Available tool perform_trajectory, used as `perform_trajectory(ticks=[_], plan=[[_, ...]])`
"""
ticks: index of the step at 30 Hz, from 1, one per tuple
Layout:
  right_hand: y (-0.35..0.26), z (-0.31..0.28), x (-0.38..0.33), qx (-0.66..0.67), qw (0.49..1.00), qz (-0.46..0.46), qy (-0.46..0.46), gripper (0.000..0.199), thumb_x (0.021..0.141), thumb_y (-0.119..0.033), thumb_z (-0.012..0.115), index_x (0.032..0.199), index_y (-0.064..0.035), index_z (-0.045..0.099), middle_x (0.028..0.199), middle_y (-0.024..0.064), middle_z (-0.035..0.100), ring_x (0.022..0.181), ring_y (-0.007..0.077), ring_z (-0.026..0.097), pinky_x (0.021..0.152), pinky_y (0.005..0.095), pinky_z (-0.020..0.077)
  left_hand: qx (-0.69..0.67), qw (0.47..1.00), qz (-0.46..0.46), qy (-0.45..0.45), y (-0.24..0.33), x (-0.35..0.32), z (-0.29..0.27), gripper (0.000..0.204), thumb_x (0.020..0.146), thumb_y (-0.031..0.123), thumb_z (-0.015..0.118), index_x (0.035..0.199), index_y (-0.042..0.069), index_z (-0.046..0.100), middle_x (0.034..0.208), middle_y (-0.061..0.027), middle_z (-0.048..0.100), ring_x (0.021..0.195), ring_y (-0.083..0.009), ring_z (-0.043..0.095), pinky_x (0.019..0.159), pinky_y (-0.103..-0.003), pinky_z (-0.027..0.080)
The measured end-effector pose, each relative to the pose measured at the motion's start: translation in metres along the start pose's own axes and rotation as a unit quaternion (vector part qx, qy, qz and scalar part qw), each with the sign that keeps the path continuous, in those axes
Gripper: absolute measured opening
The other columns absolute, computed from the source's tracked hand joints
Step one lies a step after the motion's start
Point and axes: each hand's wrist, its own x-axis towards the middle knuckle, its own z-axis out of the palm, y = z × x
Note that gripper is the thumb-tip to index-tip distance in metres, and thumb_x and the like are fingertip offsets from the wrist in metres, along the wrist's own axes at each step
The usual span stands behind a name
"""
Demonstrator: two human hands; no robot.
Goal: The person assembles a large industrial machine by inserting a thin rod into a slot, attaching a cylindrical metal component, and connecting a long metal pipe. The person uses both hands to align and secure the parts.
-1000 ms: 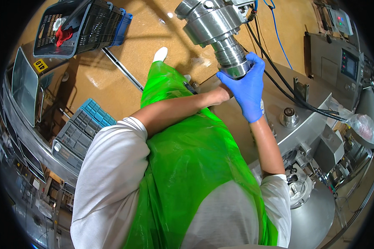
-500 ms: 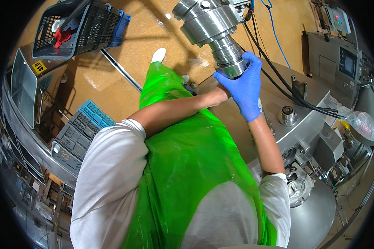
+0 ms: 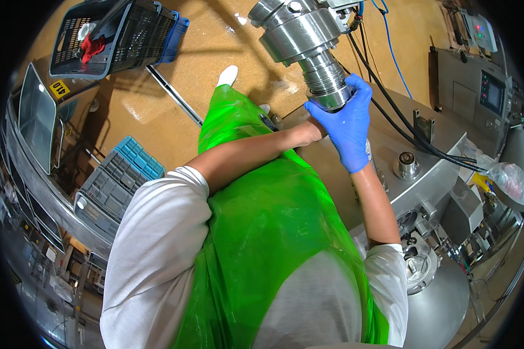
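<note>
My right hand (image 3: 346,125), in a blue glove, is closed around the metal end collar (image 3: 330,99) of a steel machine outlet. Its thumb lies across the near side of the collar, and the fingers wrap the far right side. Above the collar are a ribbed, threaded-looking neck (image 3: 320,70) and a wide steel cylinder (image 3: 300,38). Coming across from the left, my left hand (image 3: 310,132) looks bare at the wrist. Its fingers are hidden behind the gloved hand, so what it touches cannot be seen.
To the right, a steel machine top (image 3: 384,145) carries a small round metal fitting (image 3: 406,166). Black cables (image 3: 402,131) run across it. A control panel (image 3: 492,93) stands beyond. At left are a black crate (image 3: 113,43), grey stacked crates (image 3: 108,192) and a metal bin (image 3: 38,122).
The whole view has shifted slightly, so most things sit a little lower and farther right. My right hand keeps its grip on the collar; the left stays behind it.
</note>
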Motion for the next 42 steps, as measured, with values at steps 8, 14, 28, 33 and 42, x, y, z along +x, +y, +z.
perform_trajectory(ticks=[8,14,28,33,42], plan=[[0.000,0.000,0.002,-0.001,1.000,-0.005,0.010,0.082,0.056,-0.030,0.089,0.119,-0.0026,0.044,0.112,0.0151,0.046,0.101,0.0304,0.052,0.086,0.0390,0.0463,0.043,0.997,-0.038,-0.053,-0.008,0.007,-0.006,0.038,0.090,0.014,0.059,0.125,0.003,0.051,0.123,-0.0138,0.055,0.108,-0.0241,0.053,0.090,-0.038,0.045],[-0.001,-0.001,0.002,-0.021,1.000,-0.002,0.001,0.083,0.056,-0.032,0.089,0.119,-0.0018,0.043,0.112,0.0147,0.046,0.100,0.0298,0.052,0.085,0.0386,0.0463,0.057,0.995,-0.073,-0.028,-0.008,0.008,-0.004,0.017,0.085,0.010,0.064,0.100,0.005,0.058,0.078,-0.0018,0.059,0.064,-0.0102,0.054,0.053,-0.028,0.045],[-0.003,-0.002,0.001,-0.052,0.999,0.002,-0.007,0.088,0.057,-0.035,0.090,0.122,-0.0017,0.040,0.111,0.0123,0.049,0.096,0.0237,0.055,0.084,0.0362,0.0476,0.056,0.992,-0.099,-0.046,-0.002,0.006,-0.002,0.037,0.090,0.020,0.056,0.123,0.004,0.051,0.115,-0.0109,0.058,0.099,-0.0179,0.054,0.083,-0.035,0.046],[-0.003,-0.003,0.001,-0.045,0.999,-0.001,-0.011,0.087,0.057,-0.035,0.090,0.121,-0.0019,0.040,0.111,0.0128,0.048,0.096,0.0243,0.055,0.084,0.0364,0.0477,-0.032,0.995,-0.092,0.002,0.006,0.000,0.003,0.029,0.086,0.010,0.064,0.113,0.004,0.057,0.093,-0.0043,0.063,0.083,-0.0127,0.059,0.070,-0.030,0.050],[0.002,-0.001,0.001,-0.014,1.000,-0.011,0.003,0.082,0.056,-0.030,0.089,0.118,-0.0034,0.043,0.113,0.0151,0.046,0.099,0.0305,0.053,0.083,0.0393,0.0476,-0.035,0.996,0.049,0.067,0.003,0.001,0.009,0.030,0.085,0.012,0.067,0.113,0.003,0.060,0.094,-0.0061,0.065,0.093,-0.0155,0.060,0.083,-0.033,0.049]])
